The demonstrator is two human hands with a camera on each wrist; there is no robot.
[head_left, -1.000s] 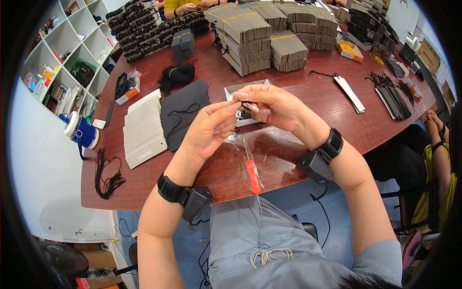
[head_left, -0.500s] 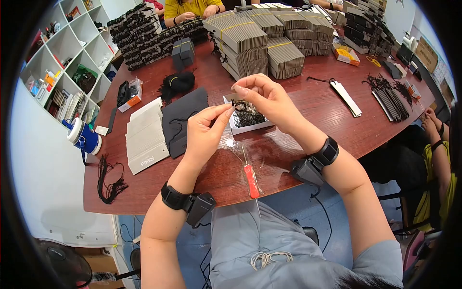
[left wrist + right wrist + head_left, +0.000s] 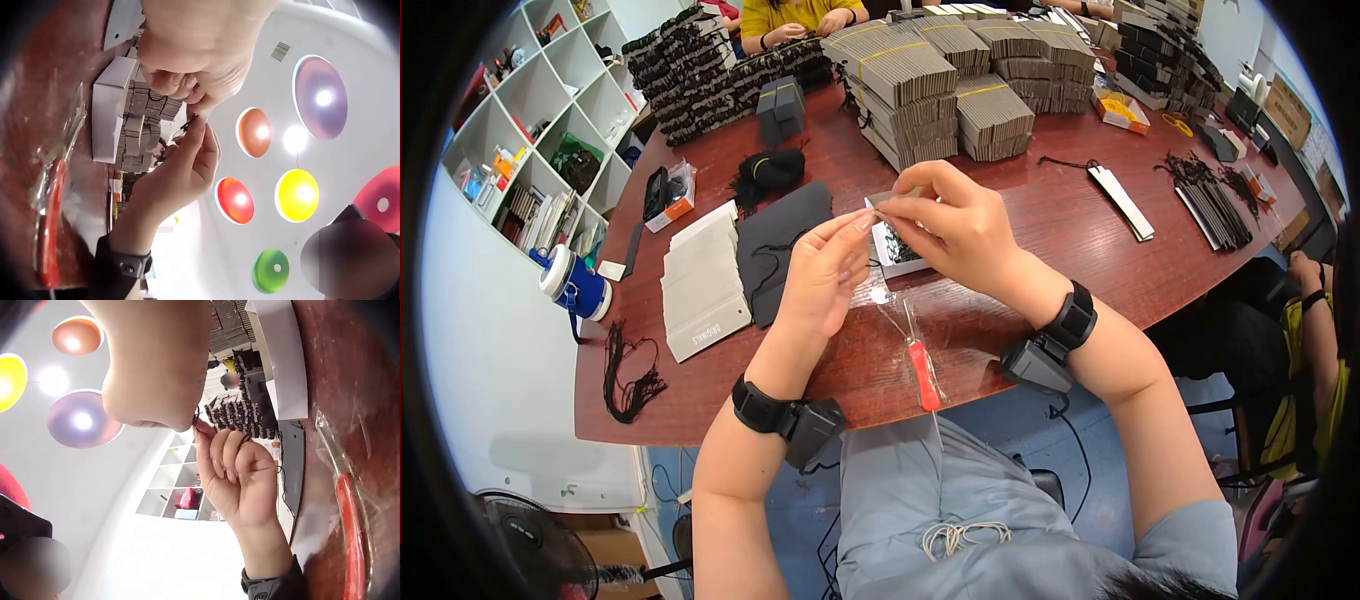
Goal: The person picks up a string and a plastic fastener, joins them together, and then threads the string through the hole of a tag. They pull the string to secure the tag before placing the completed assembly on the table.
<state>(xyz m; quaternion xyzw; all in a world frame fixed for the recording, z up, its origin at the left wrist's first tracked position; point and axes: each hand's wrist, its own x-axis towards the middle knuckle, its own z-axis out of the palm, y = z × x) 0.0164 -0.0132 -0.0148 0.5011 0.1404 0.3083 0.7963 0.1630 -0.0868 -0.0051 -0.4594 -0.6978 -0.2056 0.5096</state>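
Note:
My left hand (image 3: 830,265) and right hand (image 3: 965,220) meet fingertip to fingertip above a small white box (image 3: 907,268) holding black cords. Between thumb and forefinger each hand pinches a thin black cord (image 3: 185,125), mostly hidden by the fingers in the head view. The right wrist view has a bit of this cord (image 3: 197,415) at the meeting fingertips, while a dark strand also passes through the left hand's curled fingers. On the table just below the hands lies a tool with a red handle (image 3: 922,375) and a thin metal shaft, in clear plastic.
Left of the box lie a dark grey card sheet (image 3: 785,245) with a black cord on it and a pale grey card stack (image 3: 700,280). A black tassel bundle (image 3: 630,370) and a blue jug (image 3: 575,280) are further left. Banded card stacks (image 3: 905,75) stand behind.
Half a second ago my right hand was raised apart from the left fingertips, baring the box; now it is back against them. The left hand has barely moved since then.

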